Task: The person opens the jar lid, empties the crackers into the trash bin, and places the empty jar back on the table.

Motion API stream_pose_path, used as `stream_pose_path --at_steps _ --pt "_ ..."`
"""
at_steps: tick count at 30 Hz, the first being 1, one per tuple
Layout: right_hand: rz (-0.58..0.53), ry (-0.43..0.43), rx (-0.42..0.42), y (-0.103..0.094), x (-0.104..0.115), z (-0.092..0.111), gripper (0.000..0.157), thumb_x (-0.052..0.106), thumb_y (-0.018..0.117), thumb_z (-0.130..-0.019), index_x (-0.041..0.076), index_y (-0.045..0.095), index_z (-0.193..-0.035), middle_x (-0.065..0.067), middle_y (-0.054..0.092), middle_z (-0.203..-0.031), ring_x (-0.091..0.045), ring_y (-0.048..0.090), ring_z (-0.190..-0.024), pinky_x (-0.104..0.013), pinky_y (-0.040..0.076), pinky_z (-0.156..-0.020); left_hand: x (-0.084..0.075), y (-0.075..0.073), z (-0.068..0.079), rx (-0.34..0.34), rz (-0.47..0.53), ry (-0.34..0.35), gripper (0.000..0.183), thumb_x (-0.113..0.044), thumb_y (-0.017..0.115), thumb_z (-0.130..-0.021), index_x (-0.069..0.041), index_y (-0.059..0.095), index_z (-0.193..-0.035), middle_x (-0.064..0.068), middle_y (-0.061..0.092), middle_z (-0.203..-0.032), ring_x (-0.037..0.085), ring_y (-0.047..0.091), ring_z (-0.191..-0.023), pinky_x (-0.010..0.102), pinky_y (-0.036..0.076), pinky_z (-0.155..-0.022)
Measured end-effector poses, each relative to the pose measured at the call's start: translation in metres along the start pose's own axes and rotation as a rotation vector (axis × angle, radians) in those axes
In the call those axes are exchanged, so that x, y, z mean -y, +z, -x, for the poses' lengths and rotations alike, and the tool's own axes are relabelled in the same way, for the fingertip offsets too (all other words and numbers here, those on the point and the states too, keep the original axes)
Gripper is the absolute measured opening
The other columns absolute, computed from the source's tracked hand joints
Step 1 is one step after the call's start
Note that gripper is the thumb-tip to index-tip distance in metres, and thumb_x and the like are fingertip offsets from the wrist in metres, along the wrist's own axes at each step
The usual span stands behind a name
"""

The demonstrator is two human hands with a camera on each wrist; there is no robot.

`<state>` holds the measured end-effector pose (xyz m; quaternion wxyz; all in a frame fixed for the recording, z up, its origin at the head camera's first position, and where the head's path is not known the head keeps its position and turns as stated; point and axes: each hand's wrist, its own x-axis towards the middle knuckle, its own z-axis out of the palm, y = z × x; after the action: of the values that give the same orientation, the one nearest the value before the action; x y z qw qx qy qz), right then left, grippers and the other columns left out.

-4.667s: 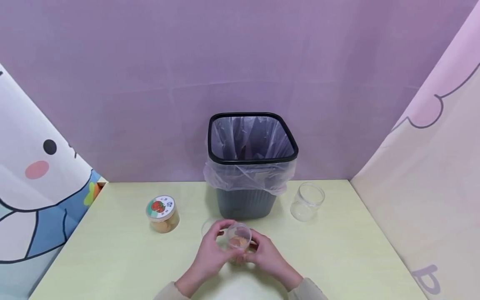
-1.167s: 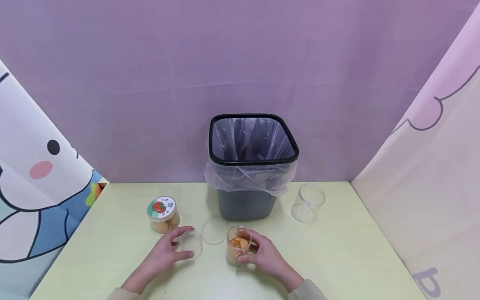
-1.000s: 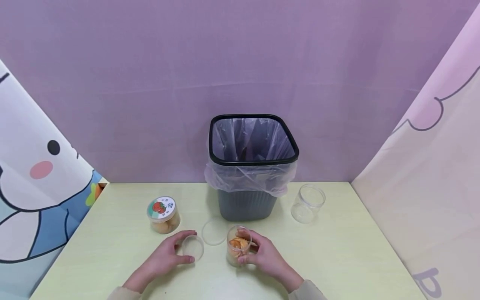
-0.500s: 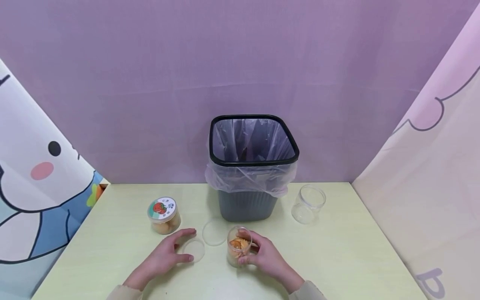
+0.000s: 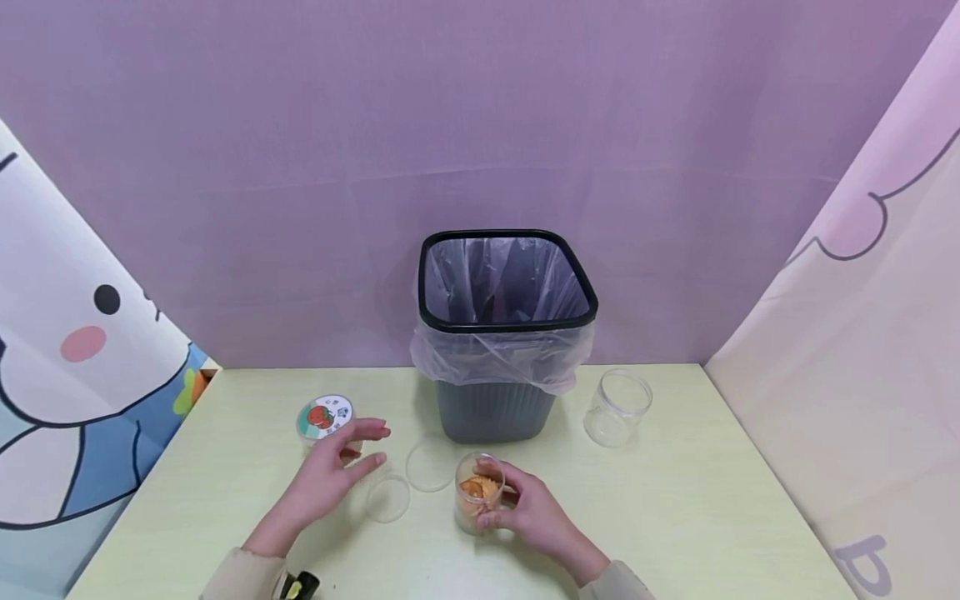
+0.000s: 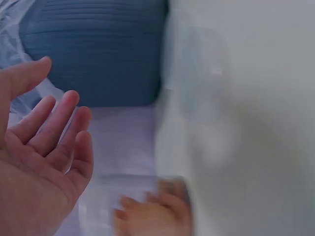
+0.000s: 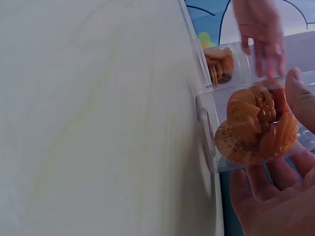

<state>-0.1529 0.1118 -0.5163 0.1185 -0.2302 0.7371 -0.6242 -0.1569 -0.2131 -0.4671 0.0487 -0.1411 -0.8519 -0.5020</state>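
My right hand [image 5: 531, 510] grips an uncapped clear plastic jar [image 5: 468, 521] standing on the table, thumb on one side and fingers on the other. Orange-brown crackers [image 7: 256, 125] show through its wall in the right wrist view. My left hand [image 5: 326, 473] is empty, its fingers spread and relaxed, in the air near a lidded jar [image 5: 325, 415]. That jar has a tomato picture on its lid, and the left hand partly covers it in the head view. Two clear round lids, the nearer lid [image 5: 388, 500] and the farther lid [image 5: 429, 465], lie flat between the hands.
A grey trash bin [image 5: 495, 412] with a black rim and a thin plastic liner stands at the back centre. To its right is an empty clear jar [image 5: 617, 408] without a lid. Purple cloth [image 5: 300, 183] hangs behind the table, with printed cloths at both sides.
Both hands were on the jar at first. The left hand then carried a clear lid left, laid it down, let go and rose toward the lidded jar. The right hand has stayed on its jar.
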Motion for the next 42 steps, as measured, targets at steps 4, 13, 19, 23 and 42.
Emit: stream_pose_path --at_steps 4,13,19,23,42 --pt "-0.002 0.006 0.0 0.0 0.001 0.0 0.075 0.01 0.085 -0.075 -0.004 0.051 -0.14 -0.018 0.053 -0.143 -0.031 0.047 -0.133 -0.024 0.042 -0.102 -0.023 -0.006 -0.011 -0.052 -0.045 0.082 0.036 -0.021 0.071 -0.094 -0.018 0.061 -0.128 -0.009 0.07 -0.113 0.013 0.063 -0.107 0.034 0.049 -0.082" --pt "0.004 0.005 0.003 0.0 0.001 0.0 0.076 0.01 0.085 -0.075 -0.004 0.05 -0.141 -0.019 0.053 -0.142 -0.033 0.048 -0.131 -0.024 0.042 -0.102 -0.072 -0.014 -0.037 -0.165 -0.149 0.275 0.037 -0.011 0.072 -0.092 -0.014 0.062 -0.127 -0.005 0.07 -0.102 0.01 0.063 -0.096 0.031 0.047 -0.077" --pt "0.004 0.01 0.005 -0.001 0.002 0.001 0.077 0.009 0.085 -0.075 -0.003 0.049 -0.142 -0.017 0.055 -0.141 -0.033 0.049 -0.131 -0.024 0.042 -0.102 -0.104 -0.014 -0.051 -0.212 -0.186 0.35 0.047 -0.01 0.072 -0.091 -0.015 0.059 -0.135 -0.006 0.067 -0.103 0.011 0.061 -0.098 0.032 0.046 -0.078" --pt "-0.003 0.007 0.006 -0.001 0.003 0.001 0.076 0.009 0.085 -0.075 -0.002 0.05 -0.142 -0.017 0.054 -0.142 -0.033 0.049 -0.131 -0.024 0.042 -0.102 -0.12 -0.012 -0.061 -0.228 -0.219 0.399 0.053 -0.012 0.073 -0.091 -0.017 0.055 -0.141 -0.004 0.065 -0.105 0.012 0.06 -0.098 0.036 0.046 -0.078" --pt "0.02 0.008 0.013 -0.002 0.002 0.002 0.066 0.012 0.084 -0.077 0.002 0.058 -0.136 -0.016 0.049 -0.148 -0.028 0.051 -0.129 -0.027 0.044 -0.101 -0.16 -0.01 -0.089 -0.086 -0.362 0.188 0.062 -0.052 0.054 -0.099 -0.021 0.043 -0.152 -0.008 0.067 -0.082 0.009 0.059 -0.064 0.034 0.047 -0.06"
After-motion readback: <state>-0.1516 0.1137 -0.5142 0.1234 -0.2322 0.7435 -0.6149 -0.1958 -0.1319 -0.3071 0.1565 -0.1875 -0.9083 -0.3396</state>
